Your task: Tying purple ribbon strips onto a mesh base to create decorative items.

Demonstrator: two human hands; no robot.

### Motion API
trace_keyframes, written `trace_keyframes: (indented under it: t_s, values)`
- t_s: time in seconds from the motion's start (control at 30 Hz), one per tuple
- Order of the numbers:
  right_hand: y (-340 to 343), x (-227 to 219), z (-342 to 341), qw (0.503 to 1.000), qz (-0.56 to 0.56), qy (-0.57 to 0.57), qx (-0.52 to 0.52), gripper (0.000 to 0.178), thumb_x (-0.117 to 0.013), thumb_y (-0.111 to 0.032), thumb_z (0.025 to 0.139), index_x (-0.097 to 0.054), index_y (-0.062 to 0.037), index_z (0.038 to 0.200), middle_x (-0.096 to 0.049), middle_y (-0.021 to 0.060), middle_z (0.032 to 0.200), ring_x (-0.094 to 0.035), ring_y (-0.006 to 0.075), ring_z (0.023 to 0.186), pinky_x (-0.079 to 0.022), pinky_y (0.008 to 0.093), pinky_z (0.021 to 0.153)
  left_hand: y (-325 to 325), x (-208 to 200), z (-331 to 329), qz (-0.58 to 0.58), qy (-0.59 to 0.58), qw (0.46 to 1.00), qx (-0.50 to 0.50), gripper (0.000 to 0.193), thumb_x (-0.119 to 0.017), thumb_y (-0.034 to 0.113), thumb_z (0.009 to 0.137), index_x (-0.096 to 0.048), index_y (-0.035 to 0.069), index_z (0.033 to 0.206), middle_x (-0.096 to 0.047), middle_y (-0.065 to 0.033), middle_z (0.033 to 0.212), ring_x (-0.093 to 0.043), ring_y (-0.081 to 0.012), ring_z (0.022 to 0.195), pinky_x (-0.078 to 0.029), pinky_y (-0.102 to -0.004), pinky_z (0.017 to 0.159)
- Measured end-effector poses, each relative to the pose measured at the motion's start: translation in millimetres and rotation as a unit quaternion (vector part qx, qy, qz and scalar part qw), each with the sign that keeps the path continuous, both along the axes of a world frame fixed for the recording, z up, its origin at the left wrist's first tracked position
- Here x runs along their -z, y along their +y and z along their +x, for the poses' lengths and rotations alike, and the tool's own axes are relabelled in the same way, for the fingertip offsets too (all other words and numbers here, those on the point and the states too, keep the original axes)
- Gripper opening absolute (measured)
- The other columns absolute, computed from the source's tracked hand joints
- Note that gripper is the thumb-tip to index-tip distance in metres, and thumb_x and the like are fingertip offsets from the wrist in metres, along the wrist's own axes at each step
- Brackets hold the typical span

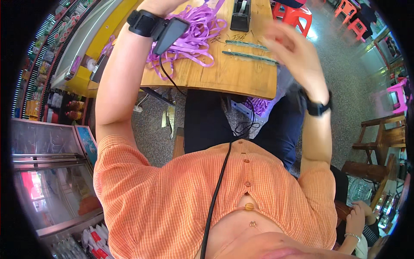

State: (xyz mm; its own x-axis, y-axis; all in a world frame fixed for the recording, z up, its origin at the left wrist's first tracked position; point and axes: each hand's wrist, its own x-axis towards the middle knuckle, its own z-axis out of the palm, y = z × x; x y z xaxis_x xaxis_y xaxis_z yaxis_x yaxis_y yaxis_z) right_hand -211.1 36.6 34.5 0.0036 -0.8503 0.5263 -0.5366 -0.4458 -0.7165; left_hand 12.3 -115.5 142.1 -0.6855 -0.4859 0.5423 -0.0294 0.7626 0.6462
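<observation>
My left hand [161, 5] reaches over the far left of the wooden table [207, 81], cut off by the top of the picture, its fingers out of sight. Below it spreads a tangled heap of purple ribbon [194, 32]. My right hand [297, 54] is raised by the table's right edge, smeared by motion; I cannot make out anything in it. Nearest to it lie two thin dark green strips, one farther off [246, 43] and one closer to me [248, 57]. A black tape dispenser [240, 17] stands just beyond them.
A black cable [170, 77] runs from the device on my left wrist [170, 34] past the table edge. More purple pieces [258, 106] sit in a bag under the table. Red stools [297, 19] stand beyond it. A glass-doored cooler [51, 190] is at left, another person's hand [355, 218] at lower right.
</observation>
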Motion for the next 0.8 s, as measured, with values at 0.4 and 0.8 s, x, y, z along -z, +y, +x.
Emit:
trace_keyframes:
  t_s: [0.4, 0.8]
  values:
    - [-18.7, 10.8, -8.8, 0.968, 0.011, -0.247, 0.052, 0.025, -0.062, -0.013, 0.097, -0.066, 0.0017, 0.116, -0.072, 0.0073, 0.099, -0.067, 0.0090, 0.073, -0.056, 0.0226, 0.065, 37.3, 45.7, -14.1, 0.049, -0.194, 0.979, 0.037, 0.021, -0.056, 0.014, 0.099, -0.065, 0.003, 0.115, -0.065, 0.0004, 0.085, -0.057, -0.0036, 0.076, -0.046, -0.0203, 0.064]
    - [18.0, 8.4, -79.2, 0.892, -0.319, -0.247, 0.202, 0.021, -0.061, -0.007, 0.097, -0.067, 0.0036, 0.114, -0.071, 0.0143, 0.109, -0.068, 0.0191, 0.100, -0.054, 0.0306, 0.091, 52.1, 87.4, -56.4, 0.009, -0.026, 0.999, -0.045, 0.026, -0.071, 0.026, 0.090, -0.072, 0.004, 0.103, -0.070, -0.0041, 0.081, -0.064, -0.0078, 0.074, -0.050, -0.0236, 0.067]
